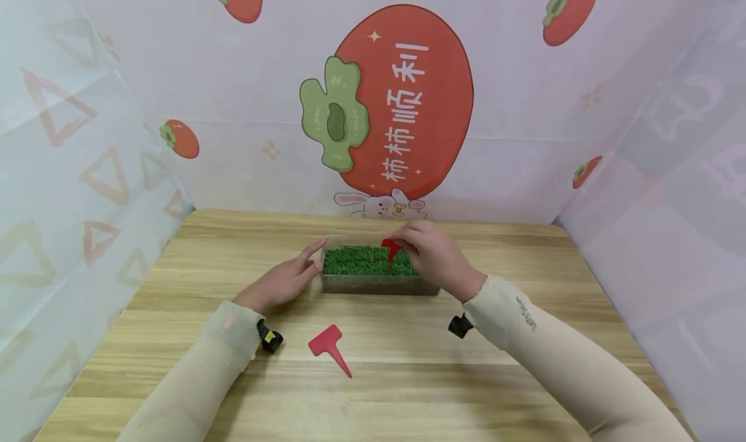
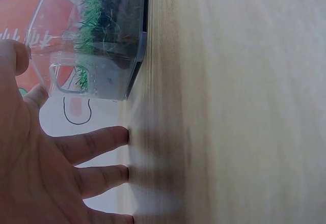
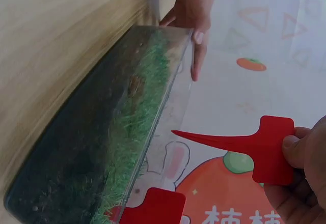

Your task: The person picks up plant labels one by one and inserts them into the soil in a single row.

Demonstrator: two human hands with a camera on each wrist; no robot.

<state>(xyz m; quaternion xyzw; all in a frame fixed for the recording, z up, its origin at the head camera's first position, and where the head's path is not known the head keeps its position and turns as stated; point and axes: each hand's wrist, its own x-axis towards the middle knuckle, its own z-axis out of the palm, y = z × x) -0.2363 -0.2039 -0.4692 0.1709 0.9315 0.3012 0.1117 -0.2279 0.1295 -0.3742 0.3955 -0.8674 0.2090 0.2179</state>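
My right hand [image 1: 440,257] pinches a red T-shaped plant label [image 3: 272,150] by its wide head. The label's pointed stem hangs above a clear plastic box [image 1: 379,285] of green grass [image 1: 355,261], apart from the grass. In the right wrist view a second red label [image 3: 158,207] stands at the box's near end, its lower part hidden. My left hand [image 1: 282,280] touches the left end of the box with thumb and index finger; its other fingers are spread, tips on the table. A third label [image 1: 332,346], pinkish red, lies flat on the table.
The box stands on a wooden table [image 1: 408,390] near its back edge. Behind is a backdrop [image 1: 233,92] printed with persimmons and a rabbit. More printed sheets [image 1: 70,138] hang at both sides. Dark wrist cameras [image 1: 271,338] sit below the sleeves.
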